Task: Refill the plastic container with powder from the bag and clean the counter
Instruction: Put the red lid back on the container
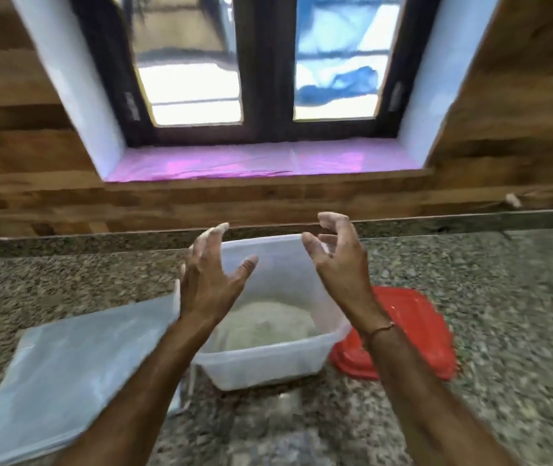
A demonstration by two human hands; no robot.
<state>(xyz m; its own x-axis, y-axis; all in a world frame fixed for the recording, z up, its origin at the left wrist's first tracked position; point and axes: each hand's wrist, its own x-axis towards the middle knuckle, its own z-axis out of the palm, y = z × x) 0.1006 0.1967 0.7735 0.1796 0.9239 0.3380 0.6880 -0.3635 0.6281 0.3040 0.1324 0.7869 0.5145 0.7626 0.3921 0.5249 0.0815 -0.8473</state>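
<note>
The left forearm (154,364) is hiding the container (268,361)'s left wall, the right wrist (379,331) is covering the red lid (419,324)'s edge, and the bag (67,364) is running off-frame.

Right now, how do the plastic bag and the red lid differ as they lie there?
The plastic bag is a pale, translucent sheet left of the container; the red lid is opaque, right of it. The bag looks limp; the lid looks rigid, with rounded corners. Both lie flat on the counter, unheld.
</note>
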